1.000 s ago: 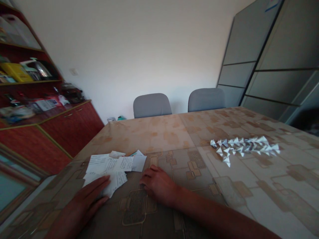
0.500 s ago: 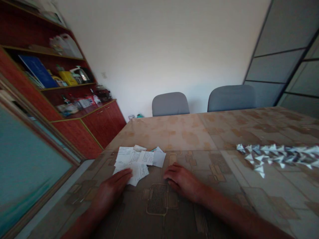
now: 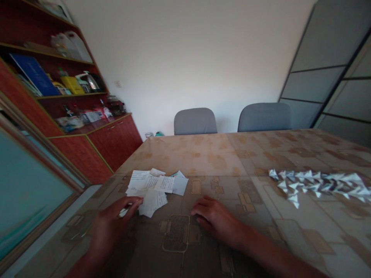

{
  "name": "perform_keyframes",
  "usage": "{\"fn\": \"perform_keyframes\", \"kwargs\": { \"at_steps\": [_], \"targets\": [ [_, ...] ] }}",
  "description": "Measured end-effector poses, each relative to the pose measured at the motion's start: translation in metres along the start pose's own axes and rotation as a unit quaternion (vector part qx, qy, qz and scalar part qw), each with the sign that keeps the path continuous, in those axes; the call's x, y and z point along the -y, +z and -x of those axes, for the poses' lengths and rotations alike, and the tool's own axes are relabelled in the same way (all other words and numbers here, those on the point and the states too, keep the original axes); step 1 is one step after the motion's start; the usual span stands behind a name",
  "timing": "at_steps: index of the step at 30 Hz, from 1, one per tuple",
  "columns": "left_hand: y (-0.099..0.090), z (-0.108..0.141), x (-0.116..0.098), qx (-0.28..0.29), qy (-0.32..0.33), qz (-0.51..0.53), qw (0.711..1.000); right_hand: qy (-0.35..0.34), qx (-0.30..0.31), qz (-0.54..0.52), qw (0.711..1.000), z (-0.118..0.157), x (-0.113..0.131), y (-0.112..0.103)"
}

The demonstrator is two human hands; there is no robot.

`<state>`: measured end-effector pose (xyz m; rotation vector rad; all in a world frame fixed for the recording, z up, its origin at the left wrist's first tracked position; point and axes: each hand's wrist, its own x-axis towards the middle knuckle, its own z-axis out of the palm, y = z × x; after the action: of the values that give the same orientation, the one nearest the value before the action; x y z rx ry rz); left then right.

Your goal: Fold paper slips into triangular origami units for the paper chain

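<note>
My left hand (image 3: 116,218) is at the near left edge of a loose pile of paper pieces (image 3: 158,191) with printed lines. Its fingers are closed, and a small piece of white paper (image 3: 125,210) shows between thumb and fingers; most of that piece is hidden. To the right of the pile, my right hand (image 3: 213,218) rests on the patterned tablecloth (image 3: 176,233). The fingers there are loosely bent, the thumb is apart from them, and I see nothing in that hand.
Rows of folded paper pieces with pointed tips (image 3: 321,183) lie on the right of the table. Two grey chairs (image 3: 195,121) stand at the far edge before a white wall. A red-brown cabinet (image 3: 116,141) with loaded shelves is at the left.
My left hand has turned and drawn slightly left and back from the pile, now with white paper in its fingers. The right hand stays nearly in place. The view has shifted slightly.
</note>
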<state>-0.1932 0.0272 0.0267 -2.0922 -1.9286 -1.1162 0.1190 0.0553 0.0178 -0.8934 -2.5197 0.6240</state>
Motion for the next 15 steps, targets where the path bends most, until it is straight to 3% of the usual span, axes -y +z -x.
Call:
{"fn": "perform_keyframes", "kwargs": {
  "at_steps": [2,4,6,8,10,12,15],
  "targets": [
    [-0.005,0.002,-0.013,-0.026,0.004,0.034,0.999,0.014,-0.006,-0.006,1.000,0.006,0.003,-0.001],
    [-0.007,0.004,-0.034,0.002,-0.004,0.098,0.995,0.027,-0.023,-0.031,0.999,0.014,0.005,-0.003],
    [-0.002,0.004,-0.059,0.034,-0.076,0.202,0.976,0.054,-0.056,-0.112,0.991,0.023,0.004,-0.005],
    [0.010,0.003,-0.084,0.070,-0.186,0.321,0.926,0.107,-0.091,-0.208,0.968,0.032,0.002,-0.007],
    [0.025,0.003,-0.105,0.109,-0.258,0.415,0.865,0.142,-0.084,-0.292,0.942,0.039,-0.002,-0.009],
    [0.040,0.005,-0.119,0.136,-0.279,0.485,0.818,0.148,-0.082,-0.357,0.919,0.045,-0.004,-0.012],
    [0.056,0.010,-0.127,0.171,-0.279,0.522,0.788,0.134,-0.090,-0.405,0.900,0.047,-0.005,-0.014]
  ]
}}
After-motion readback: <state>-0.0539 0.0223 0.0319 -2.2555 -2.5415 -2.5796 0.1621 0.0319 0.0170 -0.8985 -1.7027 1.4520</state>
